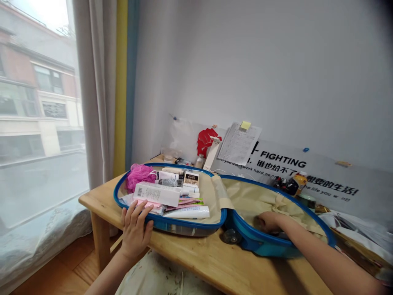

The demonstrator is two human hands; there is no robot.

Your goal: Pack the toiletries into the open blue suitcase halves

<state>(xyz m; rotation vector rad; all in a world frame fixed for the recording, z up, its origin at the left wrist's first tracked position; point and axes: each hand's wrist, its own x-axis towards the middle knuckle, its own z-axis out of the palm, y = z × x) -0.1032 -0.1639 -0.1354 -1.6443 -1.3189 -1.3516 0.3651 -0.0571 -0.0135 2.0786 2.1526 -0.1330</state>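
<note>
A blue-rimmed suitcase (192,225) lies unfolded on the wooden table, its two halves side by side. Fingers apart, my left hand (136,225) rests over the near rim of the left half. That half holds a pink mesh bath puff (140,177), a white box with a barcode (157,194), a white tube (188,212), a small white box with a dark label (191,179) and several other tubes and packets. Inside the beige-lined right half (245,192) is my right hand (270,222), low near the front wall. Its fingers are blurred and mostly hidden.
A dark round object (231,236) sits on the wooden table (196,262) before the hinge. Behind the case stand a small bottle (199,161) and a yellow-and-black bottle (297,183). Papers (239,142) hang on the wall. A curtained window is at left.
</note>
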